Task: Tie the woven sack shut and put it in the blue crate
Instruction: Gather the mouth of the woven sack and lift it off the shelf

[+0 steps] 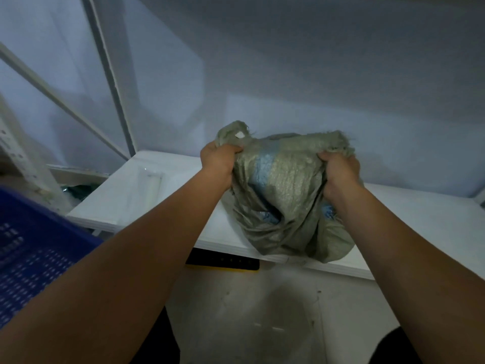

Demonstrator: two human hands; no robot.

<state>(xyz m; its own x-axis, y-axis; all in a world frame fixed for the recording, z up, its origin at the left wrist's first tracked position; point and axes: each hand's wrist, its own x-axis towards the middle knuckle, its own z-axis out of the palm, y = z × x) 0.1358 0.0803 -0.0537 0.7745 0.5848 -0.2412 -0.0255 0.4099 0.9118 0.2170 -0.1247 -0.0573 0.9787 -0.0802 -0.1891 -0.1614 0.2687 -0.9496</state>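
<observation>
Grey-green woven sack [283,200], with a pale blue stripe down its front, sat on the near edge of a white table [147,195], slightly overhanging it. Left hand [219,160] was clenched on a bunched corner of the sack mouth; right hand [339,174] was clenched on the opposite corner, frayed fabric sticking up past both fists. Mouth not tied. Sack contents not visible.

Left of the sack, the tabletop carried a faint long pale object, too washed out to identify. Behind the sack stood a plain bluish-white wall [315,74]; white frame bars [112,74] rose far left of it. Below the sack, a black bar with a yellow edge [223,260] showed under the tabletop, above a stained grey floor [262,311]. Blue crate [29,253] lay well left of the sack, cut off by the frame edge and partly hidden by the left forearm.
</observation>
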